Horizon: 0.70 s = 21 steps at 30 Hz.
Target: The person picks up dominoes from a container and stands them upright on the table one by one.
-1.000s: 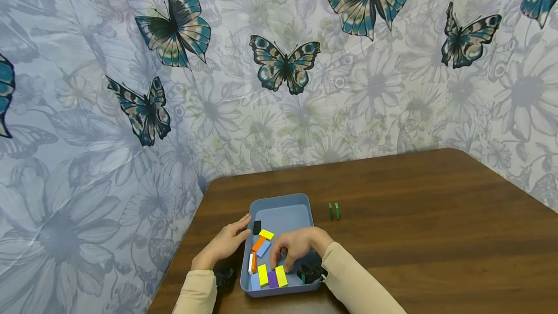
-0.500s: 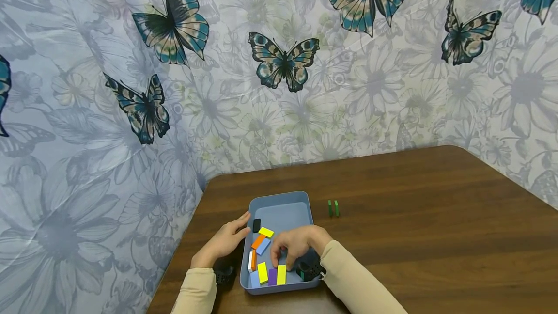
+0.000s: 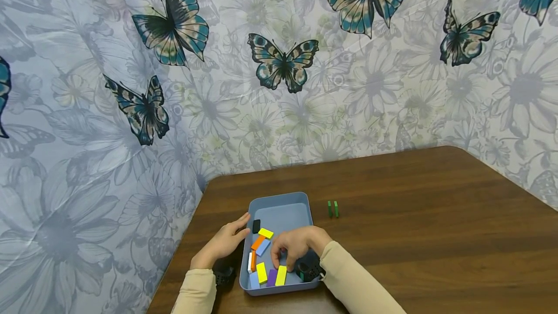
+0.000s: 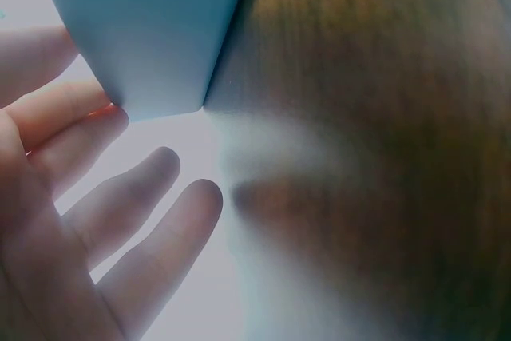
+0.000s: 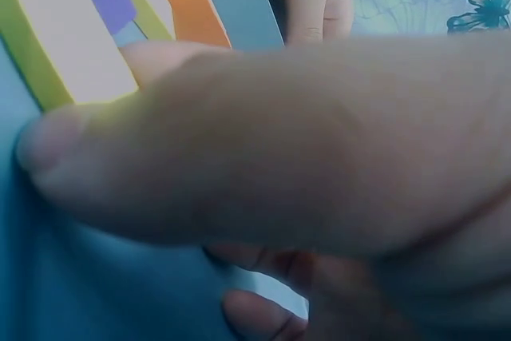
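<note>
- My right hand (image 3: pixel 296 246) reaches down into the blue-grey tray (image 3: pixel 281 212), its thumb and index finger pinching the far end of the near-right yellow block (image 3: pixel 281 276).
- That block lies on the tray floor at the near side, slightly slanted, just beside the purple block (image 3: pixel 271 278). In the right wrist view its upper face is washed out pale and my thumb hides much of the scene.
- My left hand (image 3: pixel 224 241) grips nothing; its fingers are extended and spread at the tray's left wall. In the left wrist view, at least one fingertip touches the tray.
- Left of the purple block I have a second yellow block (image 3: pixel 261 273), then a light blue block (image 3: pixel 254 280) in the near left corner.
- Along the left wall a white block (image 3: pixel 250 262) and an orange block (image 3: pixel 254 261) lie side by side.
- Farther from me are another orange block (image 3: pixel 257 243), another light blue block (image 3: pixel 263 247) beside it, and a third yellow block (image 3: pixel 266 233) at their far end.
- A black block (image 3: pixel 256 227) is near the left wall, beyond that group.
- Outside the tray, to its right, two thin green pieces (image 3: pixel 336 209) stand parallel on the brown table (image 3: pixel 414 207), a small gap between them.
- Behind the table hangs a flowered, butterfly-printed backdrop (image 3: pixel 305 120).
</note>
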Motion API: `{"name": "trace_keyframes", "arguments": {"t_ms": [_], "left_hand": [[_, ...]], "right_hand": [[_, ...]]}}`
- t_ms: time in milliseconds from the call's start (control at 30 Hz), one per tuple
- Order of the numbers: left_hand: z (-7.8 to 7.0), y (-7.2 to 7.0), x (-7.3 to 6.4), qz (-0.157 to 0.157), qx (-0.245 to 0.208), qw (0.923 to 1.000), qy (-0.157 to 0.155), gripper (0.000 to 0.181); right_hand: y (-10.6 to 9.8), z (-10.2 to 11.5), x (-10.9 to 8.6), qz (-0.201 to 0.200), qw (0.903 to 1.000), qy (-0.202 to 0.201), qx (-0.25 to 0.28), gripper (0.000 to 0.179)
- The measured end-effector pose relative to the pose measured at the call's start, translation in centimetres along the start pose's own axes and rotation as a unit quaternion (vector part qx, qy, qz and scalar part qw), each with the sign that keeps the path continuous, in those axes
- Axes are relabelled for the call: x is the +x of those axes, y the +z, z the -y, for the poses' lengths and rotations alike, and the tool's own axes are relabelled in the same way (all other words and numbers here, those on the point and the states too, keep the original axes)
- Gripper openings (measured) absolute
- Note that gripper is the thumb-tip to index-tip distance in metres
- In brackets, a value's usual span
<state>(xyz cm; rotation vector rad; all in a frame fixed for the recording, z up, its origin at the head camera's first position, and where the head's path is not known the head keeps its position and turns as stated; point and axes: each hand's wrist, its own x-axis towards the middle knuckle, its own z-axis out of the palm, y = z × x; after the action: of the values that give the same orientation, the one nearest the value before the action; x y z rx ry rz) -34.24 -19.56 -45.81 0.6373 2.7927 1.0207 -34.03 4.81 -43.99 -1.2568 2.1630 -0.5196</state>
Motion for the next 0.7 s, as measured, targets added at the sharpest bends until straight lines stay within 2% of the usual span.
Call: {"name": "trace_keyframes", "arguments": {"t_ms": [133,533,700], "left_hand": [[-0.06,-0.02,0.02,0.0,0.001,1.0,0.003,0.052],[0.06,-0.25,0.06,0.012,0.007,0.9999,0.003,0.053],[0.09,-0.19,0.03,0.015,0.005,0.9999,0.004,0.054]], "right_hand": [[-0.09,-0.04,-0.08,-0.001,1.0,0.001,0.009,0.019],[-0.57,-0.51,-0.56,-0.019,0.9965,0.0,0.082,0.018],[-0.81,-0.92,-0.84,-0.027,0.9957,-0.002,0.089,0.019]]}}
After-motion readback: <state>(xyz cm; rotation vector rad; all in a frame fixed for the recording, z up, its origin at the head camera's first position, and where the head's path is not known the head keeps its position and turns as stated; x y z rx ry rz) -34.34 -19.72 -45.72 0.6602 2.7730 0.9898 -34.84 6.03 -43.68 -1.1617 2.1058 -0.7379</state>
